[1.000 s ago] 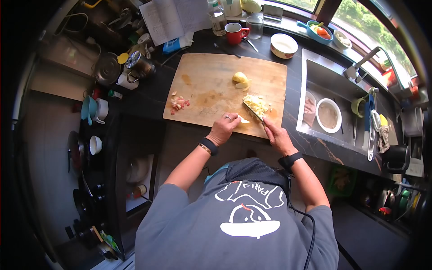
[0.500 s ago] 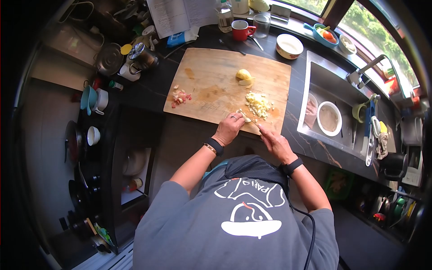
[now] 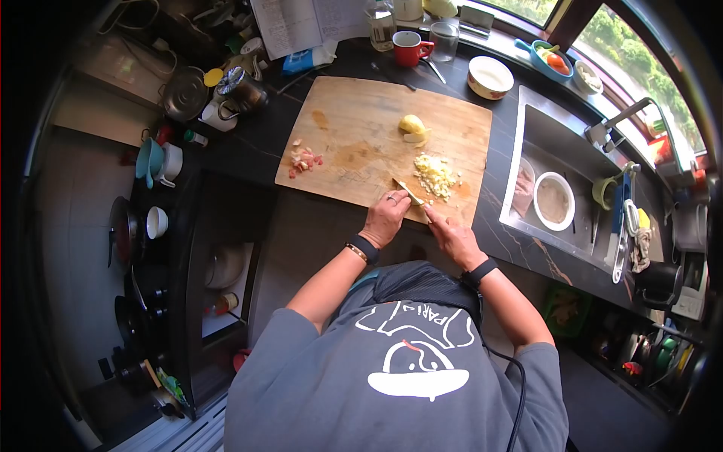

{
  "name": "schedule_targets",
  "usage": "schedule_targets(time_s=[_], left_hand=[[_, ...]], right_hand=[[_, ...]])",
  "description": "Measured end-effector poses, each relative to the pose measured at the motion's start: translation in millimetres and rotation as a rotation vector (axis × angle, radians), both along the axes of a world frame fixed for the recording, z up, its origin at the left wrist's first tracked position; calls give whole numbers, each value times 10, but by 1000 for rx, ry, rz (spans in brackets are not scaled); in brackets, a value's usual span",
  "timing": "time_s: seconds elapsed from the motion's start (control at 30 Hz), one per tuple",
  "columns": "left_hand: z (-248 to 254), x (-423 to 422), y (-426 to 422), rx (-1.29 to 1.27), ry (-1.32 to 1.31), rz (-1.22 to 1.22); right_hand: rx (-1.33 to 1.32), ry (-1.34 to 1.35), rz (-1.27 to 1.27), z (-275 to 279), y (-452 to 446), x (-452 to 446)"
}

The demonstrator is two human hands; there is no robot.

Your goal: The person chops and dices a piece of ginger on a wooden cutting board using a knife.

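A knife [image 3: 410, 192] lies across a pale piece near the front edge of the wooden cutting board [image 3: 354, 113]. My right hand [image 3: 454, 236] is closed on its handle. Beside the blade, my left hand [image 3: 386, 215] has its fingers bent together on the pale piece, which they mostly hide. Just beyond the knife is a heap of chopped yellowish bits [image 3: 435, 176]. Farther back sits a yellow peeled-looking lump [image 3: 411, 124] with a slice against it. Small pink and white pieces [image 3: 305, 160] lie at the board's left side.
Behind the board stand a red mug [image 3: 409, 50], a glass [image 3: 444, 41] and a patterned bowl [image 3: 490, 77]. On the right is the sink [image 3: 553, 143] with a white bowl [image 3: 553, 201] inside. An open notebook [image 3: 301, 24] and a metal pot [image 3: 239, 92] are at the back left.
The knife has moved from the chopped heap to the pale piece by my left hand. My right hand has come closer to my left. The view has shifted slightly.
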State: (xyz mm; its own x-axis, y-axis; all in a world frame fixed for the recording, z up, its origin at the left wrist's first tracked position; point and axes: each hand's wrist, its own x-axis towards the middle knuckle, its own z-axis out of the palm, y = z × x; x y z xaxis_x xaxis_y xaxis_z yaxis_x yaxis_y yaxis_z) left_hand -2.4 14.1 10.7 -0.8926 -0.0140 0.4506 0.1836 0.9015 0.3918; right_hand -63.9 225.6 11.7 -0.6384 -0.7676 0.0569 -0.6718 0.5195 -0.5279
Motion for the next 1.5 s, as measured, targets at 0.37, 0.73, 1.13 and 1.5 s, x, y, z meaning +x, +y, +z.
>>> schedule_targets(time_s=[0.37, 0.73, 1.13, 1.5], left_hand=[[-31, 45, 11, -41, 9, 25], [-18, 71, 3, -65, 7, 4], [-30, 56, 9, -90, 8, 16], [-61, 70, 3, -93, 10, 16]], right_hand=[[-52, 49, 2, 0, 626, 209], [-155, 15, -35, 120, 498, 191], [-75, 40, -3, -51, -49, 55], [-55, 55, -56, -36, 492, 323]])
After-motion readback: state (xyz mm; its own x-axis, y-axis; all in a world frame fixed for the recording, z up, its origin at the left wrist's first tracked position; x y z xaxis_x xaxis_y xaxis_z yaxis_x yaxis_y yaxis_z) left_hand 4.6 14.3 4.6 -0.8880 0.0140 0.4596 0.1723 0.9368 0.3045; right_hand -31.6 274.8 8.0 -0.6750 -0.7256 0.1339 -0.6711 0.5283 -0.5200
